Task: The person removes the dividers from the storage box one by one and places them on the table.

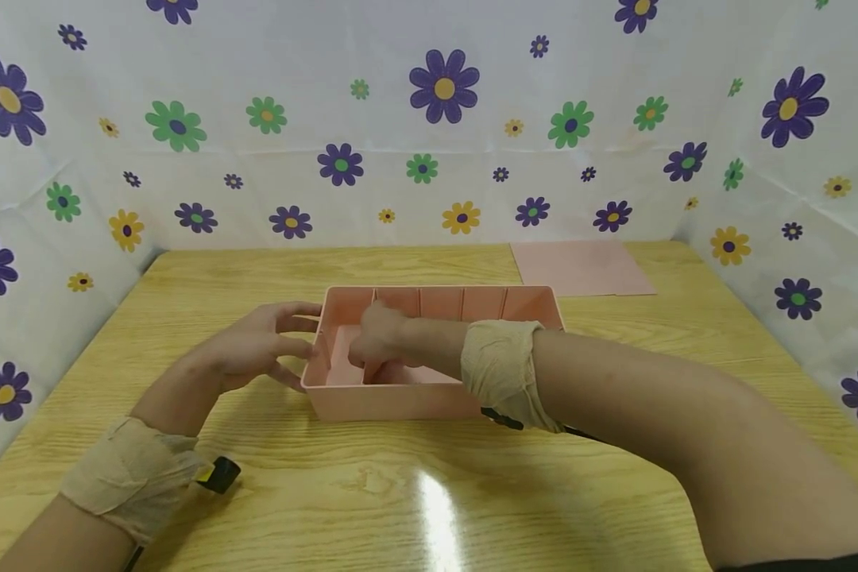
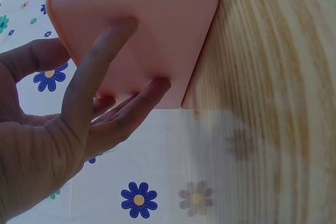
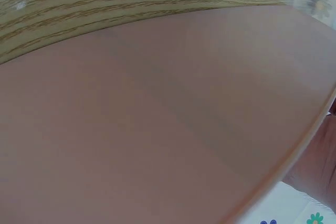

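Observation:
A pink rectangular box (image 1: 400, 403) with upright ribs along its inner wall sits on the table. My right hand (image 1: 382, 338) reaches down into its left part, fingers curled over a thin pink divider (image 1: 370, 372); the fingertips are hidden from the head view. At the box's left end, my left hand (image 1: 257, 342) has its fingers spread. In the left wrist view, fingertips of that hand (image 2: 68, 108) rest against the end wall (image 2: 152, 30). The right wrist view is mostly filled by the box's outer side wall (image 3: 131, 129), with some skin beyond the rim.
A flat pink sheet (image 1: 582, 268) lies at the back right of the wood-grain table (image 1: 343, 492). White cloth with printed flowers (image 1: 379, 119) encloses the back and both sides. Each wrist wears a beige wrap (image 1: 132, 477) with a small black camera.

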The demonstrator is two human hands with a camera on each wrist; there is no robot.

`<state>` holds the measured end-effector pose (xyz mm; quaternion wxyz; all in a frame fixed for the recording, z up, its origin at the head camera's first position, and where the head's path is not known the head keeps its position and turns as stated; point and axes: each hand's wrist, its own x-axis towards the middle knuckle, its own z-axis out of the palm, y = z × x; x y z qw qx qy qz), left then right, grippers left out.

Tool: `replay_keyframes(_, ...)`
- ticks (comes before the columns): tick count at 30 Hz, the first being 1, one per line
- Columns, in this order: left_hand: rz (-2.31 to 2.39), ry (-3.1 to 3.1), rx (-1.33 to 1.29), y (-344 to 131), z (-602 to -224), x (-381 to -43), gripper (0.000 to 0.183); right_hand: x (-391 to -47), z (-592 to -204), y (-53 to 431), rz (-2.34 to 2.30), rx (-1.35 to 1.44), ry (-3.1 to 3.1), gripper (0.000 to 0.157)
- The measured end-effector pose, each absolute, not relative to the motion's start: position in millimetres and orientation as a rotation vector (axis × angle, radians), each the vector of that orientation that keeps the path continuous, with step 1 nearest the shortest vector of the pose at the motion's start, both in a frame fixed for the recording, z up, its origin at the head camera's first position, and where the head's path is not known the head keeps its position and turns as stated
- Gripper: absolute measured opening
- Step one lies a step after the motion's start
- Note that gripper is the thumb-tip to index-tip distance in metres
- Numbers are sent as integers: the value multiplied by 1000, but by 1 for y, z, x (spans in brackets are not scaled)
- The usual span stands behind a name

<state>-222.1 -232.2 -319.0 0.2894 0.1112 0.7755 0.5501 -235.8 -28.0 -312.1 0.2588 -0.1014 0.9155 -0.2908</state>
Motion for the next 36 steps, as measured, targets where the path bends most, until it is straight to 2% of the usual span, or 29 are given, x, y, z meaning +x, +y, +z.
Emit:
replay_keyframes(3,1480,2055,293,-232,-319,-221,74,-236,-313,-29,-778,-271,2486,64)
replay_keyframes(4,1483,2051,292,-232,-319,-221,73,-235,-313,-29,-765,-273,2491,61)
replay_keyframes(10,1496,2037,309,-230,-318,-220,73,-232,-303,-27,-884,-246,2409,6)
replay_keyframes(17,1484,2045,314,-228,-317,-223,74,-230,-288,-21,-989,-180,2325,9)
replay_keyframes(22,1476,2038,305,-229,-319,-221,74,-228,-283,-22,-1037,-157,2324,33)
replay_keyframes(24,1477,2033,305,-230,-321,-220,74,-227,-281,-23,-1048,-143,2325,36)
replay_keyframes(29,1479,2028,304,-232,-326,-218,75,-224,-278,-24,-1043,-137,2309,24)
replay_keyframes(33,1489,2025,322,-234,-324,-220,76,-227,-270,-25,-1007,-186,2368,24)
replay_keyframes(36,1488,2030,341,-233,-322,-223,76,-229,-258,-23,-1007,-200,2390,19)
